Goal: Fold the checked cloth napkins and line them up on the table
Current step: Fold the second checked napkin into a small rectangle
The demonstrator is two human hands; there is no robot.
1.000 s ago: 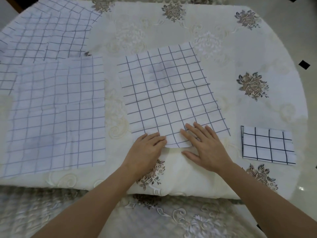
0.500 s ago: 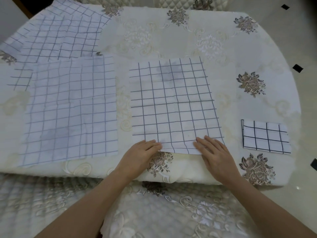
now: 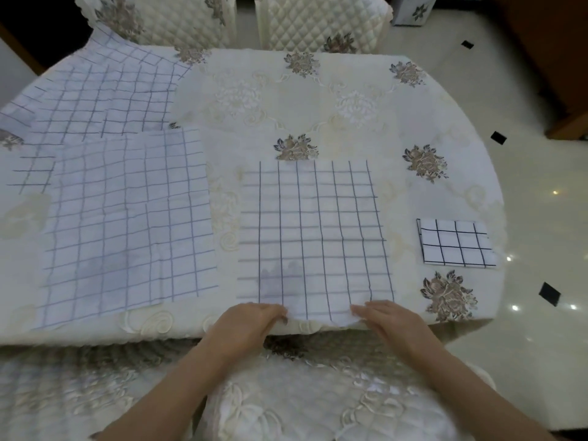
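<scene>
Both hands have drawn back with the open napkin [image 3: 311,237], whose hem now droops over the table [image 3: 318,100] edge between them. The left hand [image 3: 251,323] curls at the hem, pinching or not I cannot tell; the right hand [image 3: 391,323] lies flat-fingered on it. It looks like thin, limp cloth, best taken by the near corners just beyond the fingertips.

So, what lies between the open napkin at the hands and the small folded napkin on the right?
Nothing but bare tablecloth lies between the open napkin and the folded napkin; the head view shows it.
</scene>
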